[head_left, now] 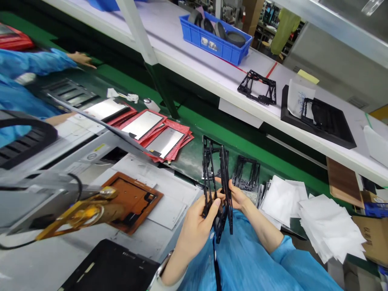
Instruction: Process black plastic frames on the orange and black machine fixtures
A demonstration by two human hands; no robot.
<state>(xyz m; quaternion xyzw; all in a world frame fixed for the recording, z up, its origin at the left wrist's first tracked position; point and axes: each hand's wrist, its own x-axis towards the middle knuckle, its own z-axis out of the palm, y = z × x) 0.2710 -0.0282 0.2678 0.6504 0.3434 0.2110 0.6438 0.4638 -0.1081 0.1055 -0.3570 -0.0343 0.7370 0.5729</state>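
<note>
Several thin black plastic frames [225,173] stand on edge between my two hands, in front of my blue work coat. My left hand [197,224] grips them from the left, with the thumb bent over an edge. From the right, my right hand [239,197] has its fingers around the rightmost frames, partly hidden behind them. Another black frame [247,173] lies on the green bench just beyond my right hand. How many frames each hand has cannot be made out.
Left of my hands stands a machine with a brown fixture plate [151,198]. Silver panels on red wrap [178,151] lie beyond it. White sheets [330,226] are stacked at right. Above runs a white shelf [194,60] with a blue bin [215,46]. A co-worker's hand [81,59] reaches in at left.
</note>
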